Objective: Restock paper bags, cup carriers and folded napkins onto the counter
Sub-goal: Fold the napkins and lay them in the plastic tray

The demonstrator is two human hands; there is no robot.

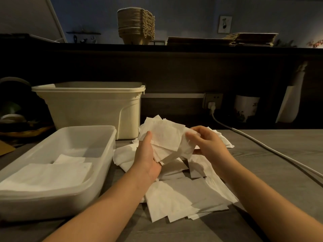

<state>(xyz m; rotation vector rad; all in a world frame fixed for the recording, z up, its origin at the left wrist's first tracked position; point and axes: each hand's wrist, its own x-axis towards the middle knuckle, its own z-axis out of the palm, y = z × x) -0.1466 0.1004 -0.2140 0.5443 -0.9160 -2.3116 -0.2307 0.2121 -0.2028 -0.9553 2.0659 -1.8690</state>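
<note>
A loose heap of white napkins (183,198) lies on the grey worktop in front of me. Above the heap my left hand (148,154) holds a bunch of napkins (166,135), thumb on top. My right hand (208,144) pinches the right edge of the same bunch. A translucent plastic tray (104,154) at the left holds a flat stack of folded napkins (52,173). On the raised dark counter behind stand a stack of brown pulp cup carriers (136,26) and flat brown paper bags (244,39).
A cream plastic bin (90,105) stands behind the tray. A white cable (262,144) runs from a wall socket (212,102) across the worktop on the right. A white cup (245,107) sits at the back right. Dark objects crowd the far left.
</note>
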